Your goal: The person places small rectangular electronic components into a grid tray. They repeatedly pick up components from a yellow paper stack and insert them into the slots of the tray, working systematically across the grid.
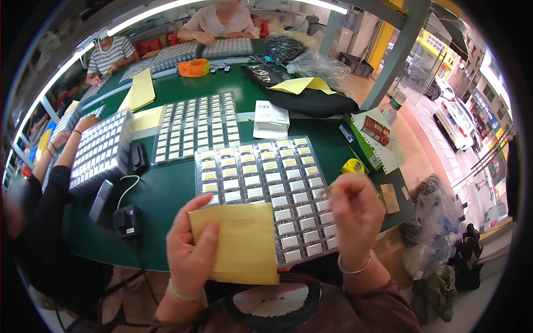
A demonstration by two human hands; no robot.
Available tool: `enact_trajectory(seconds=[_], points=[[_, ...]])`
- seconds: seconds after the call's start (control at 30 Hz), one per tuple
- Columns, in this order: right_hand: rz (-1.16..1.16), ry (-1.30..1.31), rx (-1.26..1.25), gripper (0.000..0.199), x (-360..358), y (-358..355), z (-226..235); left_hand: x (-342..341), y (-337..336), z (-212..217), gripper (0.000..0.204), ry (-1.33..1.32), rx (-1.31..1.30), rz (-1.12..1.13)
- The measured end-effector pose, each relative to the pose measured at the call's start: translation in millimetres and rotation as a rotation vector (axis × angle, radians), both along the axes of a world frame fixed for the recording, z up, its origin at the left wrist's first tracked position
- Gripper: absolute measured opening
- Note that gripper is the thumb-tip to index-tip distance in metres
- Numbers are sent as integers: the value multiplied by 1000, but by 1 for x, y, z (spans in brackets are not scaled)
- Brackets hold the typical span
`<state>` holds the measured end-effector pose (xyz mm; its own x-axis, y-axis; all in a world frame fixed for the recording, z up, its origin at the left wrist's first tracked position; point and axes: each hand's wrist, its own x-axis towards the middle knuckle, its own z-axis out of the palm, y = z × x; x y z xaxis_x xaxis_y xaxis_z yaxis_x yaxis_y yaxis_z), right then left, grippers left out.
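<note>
My left hand [191,244] grips a yellow paper sheet [239,244] at its left side, thumb on top. The sheet covers the lower left of a see-through plastic tray [197,172]. White rectangular pieces [285,228] fill the tray's pockets; those in the far rows and down part of the left side carry a yellow label [249,168]. Over the tray's right edge, my right hand [358,208] is closed in a pinch. A tiny yellowish piece [327,190] shows at its fingertips, too small to make out well.
Behind lies another filled tray [197,125], beside a white box [271,117]. Stacked trays [102,147], a black adapter [127,221] and a co-worker's arms [69,147] are at left. A yellow tape measure [354,166] and small carton [390,198] sit at right.
</note>
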<state>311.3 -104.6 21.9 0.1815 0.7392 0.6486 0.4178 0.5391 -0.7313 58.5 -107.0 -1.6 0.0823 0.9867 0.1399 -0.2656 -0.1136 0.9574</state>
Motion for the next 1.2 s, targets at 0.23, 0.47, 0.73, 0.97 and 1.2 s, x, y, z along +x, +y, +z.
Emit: enact_trajectory(seconds=[0.23,0.47,0.73,0.97,1.2], points=[[-57,165,-604,16,42,62,-22,-28,25,-23,40,-283,-46,30],[-7,142,-655,13,28,69,-30,-35,37,-46,40,-323,-135,4],[-11,7,-545,11,24,77,-43,-36,38,-49,37,-347,-171,-56],[-45,-54,-531,11,17,79,-45,-35,38,-50,36,-345,-171,-54],[-80,-54,-532,11,16,77,-47,-34,38,-49,36,-337,-180,-43]])
